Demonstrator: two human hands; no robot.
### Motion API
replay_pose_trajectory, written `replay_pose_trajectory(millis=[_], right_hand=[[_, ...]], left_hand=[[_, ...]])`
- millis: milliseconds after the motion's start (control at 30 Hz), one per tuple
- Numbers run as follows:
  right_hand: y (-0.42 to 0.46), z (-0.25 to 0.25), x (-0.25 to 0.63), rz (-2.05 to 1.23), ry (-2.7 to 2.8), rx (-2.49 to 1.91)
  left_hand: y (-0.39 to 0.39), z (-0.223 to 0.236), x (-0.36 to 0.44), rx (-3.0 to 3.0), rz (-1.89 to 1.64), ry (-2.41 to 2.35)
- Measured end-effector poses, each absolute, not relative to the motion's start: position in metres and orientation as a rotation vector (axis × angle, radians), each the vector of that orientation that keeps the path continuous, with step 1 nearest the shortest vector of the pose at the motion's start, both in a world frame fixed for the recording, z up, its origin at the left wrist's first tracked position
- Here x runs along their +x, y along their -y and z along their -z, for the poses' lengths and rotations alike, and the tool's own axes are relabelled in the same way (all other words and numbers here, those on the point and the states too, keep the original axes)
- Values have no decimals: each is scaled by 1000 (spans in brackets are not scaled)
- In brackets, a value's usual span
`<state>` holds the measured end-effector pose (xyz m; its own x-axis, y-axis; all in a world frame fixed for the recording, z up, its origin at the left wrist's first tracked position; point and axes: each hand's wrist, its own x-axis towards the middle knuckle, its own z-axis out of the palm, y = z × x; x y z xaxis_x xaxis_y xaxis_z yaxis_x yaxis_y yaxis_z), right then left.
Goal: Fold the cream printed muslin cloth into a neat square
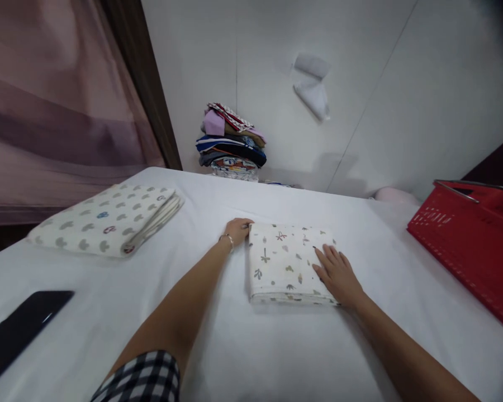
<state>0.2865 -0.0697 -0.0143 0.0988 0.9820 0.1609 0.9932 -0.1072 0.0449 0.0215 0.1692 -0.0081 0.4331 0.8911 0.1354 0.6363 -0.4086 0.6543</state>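
Note:
A folded white cloth (287, 262) printed with small grey, green and red leaf shapes lies flat on the white-covered table. At its far left corner, my left hand (236, 231) has its fingers curled on the edge, closed on the fabric; part of the grip is hidden. My right hand (339, 276) rests flat on the cloth's right side with the fingers stretched and apart. Layered folds show along the near edge of the cloth. A bracelet circles my left wrist.
Another folded cloth (104, 220) with grey mushroom-like prints lies at left. A dark flat object (25, 324) is at the near left. A red basket (469, 240) with a metal handle stands at right. Beyond the table's far edge rises a clothes stack (232, 142) against the wall.

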Motion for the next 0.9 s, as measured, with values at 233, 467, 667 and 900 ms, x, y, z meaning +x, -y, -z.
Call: replay_pose_trajectory(millis=[233,467,667,900], right_hand=[[67,8,284,153,2023,-2309],[66,1,278,80,2015,-2353],[64,-11,278,-93,2008,-2403],[24,-41,278,-125,1951,-2365]], left_hand=[[-111,-24,35,2295,-641,-1245],[-55,1,39,2566,-278,-1193],[-61,7,40,2589,-286,-1232],[-57,-1,41,2623,-226,-1263]])
